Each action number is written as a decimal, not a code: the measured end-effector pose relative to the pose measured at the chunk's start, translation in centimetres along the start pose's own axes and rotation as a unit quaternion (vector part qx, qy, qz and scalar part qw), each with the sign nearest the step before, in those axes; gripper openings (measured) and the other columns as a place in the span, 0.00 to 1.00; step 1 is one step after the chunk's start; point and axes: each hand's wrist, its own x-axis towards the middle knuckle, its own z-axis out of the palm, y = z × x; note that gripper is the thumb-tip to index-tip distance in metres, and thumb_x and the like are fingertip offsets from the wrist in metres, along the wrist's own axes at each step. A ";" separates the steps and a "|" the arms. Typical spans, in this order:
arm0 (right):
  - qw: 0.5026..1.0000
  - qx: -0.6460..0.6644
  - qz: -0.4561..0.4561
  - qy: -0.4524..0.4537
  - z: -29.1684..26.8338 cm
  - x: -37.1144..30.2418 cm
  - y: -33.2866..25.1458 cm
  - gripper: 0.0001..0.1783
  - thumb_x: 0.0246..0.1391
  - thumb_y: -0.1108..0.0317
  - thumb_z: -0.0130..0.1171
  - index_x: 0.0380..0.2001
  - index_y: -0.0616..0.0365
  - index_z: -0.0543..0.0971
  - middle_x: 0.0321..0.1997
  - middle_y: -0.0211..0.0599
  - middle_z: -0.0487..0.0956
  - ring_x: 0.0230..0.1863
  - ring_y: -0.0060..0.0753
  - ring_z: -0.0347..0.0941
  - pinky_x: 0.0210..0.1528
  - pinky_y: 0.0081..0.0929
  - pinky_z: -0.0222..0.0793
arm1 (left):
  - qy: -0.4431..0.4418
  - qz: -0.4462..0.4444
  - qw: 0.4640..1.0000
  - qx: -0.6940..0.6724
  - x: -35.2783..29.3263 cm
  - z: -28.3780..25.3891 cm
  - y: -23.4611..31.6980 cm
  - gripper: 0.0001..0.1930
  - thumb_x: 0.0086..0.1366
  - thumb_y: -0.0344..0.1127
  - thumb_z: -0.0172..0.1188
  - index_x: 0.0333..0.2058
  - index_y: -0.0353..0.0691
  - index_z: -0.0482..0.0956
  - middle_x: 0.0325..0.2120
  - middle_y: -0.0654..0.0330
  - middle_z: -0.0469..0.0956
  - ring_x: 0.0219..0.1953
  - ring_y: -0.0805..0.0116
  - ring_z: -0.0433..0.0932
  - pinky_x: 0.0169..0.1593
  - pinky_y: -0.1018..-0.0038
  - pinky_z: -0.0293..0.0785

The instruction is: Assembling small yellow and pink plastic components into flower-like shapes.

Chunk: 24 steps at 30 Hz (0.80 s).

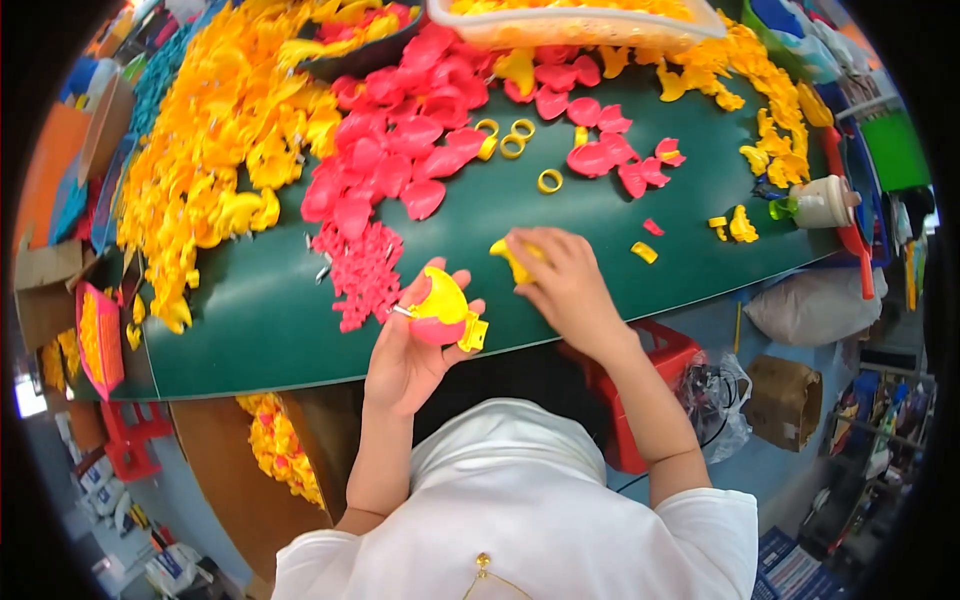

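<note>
My left hand (400,362) is wrapped round a yellow and pink plastic toy part (440,310), held up near the table's front edge. A short metal pin sticks out of its left side, and a small yellow block shows at its lower right. To the right, my right hand (568,285) grips a curved yellow plastic piece (515,262) between thumb and fingers, just over the green table (350,355). Beyond my left hand lies a heap of small pink pieces (362,270). Larger pink shells (400,165) are piled behind it.
Yellow plastic pieces (215,130) cover the table's left side. Several yellow rings (550,181) lie mid-table. At the back stands a translucent bin (580,32). A white bottle (822,203) lies on the right edge. A red stool (665,350) and an open carton (220,450) are below.
</note>
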 end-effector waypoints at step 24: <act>0.916 0.374 0.114 0.087 1.4 -1.5 -8.9 0.28 0.46 0.74 0.65 0.53 0.66 0.73 0.55 0.46 0.71 0.58 0.36 0.67 0.59 0.29 0.63 | -0.034 0.079 0.986 0.144 -1.5 0.2 -0.2 0.39 0.56 0.26 0.65 0.64 0.36 0.56 0.62 0.56 0.61 0.59 0.66 0.67 0.60 0.71 0.65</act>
